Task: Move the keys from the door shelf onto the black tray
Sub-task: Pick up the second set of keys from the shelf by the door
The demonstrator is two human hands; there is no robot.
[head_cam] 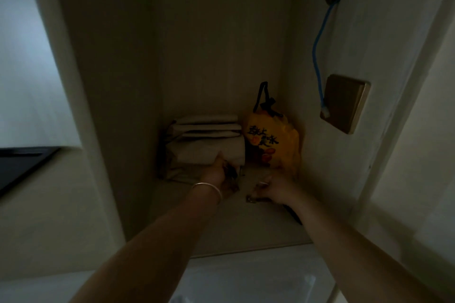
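In a dim shelf alcove (221, 229) my left hand (219, 174), with a thin bracelet on the wrist, is curled around a dark bunch of keys (231, 172) just above the shelf surface. My right hand (277, 188) rests low on the shelf to the right, fingers bent. A small metallic piece (251, 199) lies at its fingertips; the dimness hides whether it is gripped. The black tray (22, 165) shows at the far left edge, outside the alcove and lower than the hands.
A stack of folded pale cloth or paper (206, 140) sits at the back left of the shelf. A yellow printed bag (273, 142) stands at the back right. On the right wall are a wall plate (344, 103), a blue cable (317, 51) and a dark strip (293, 214).
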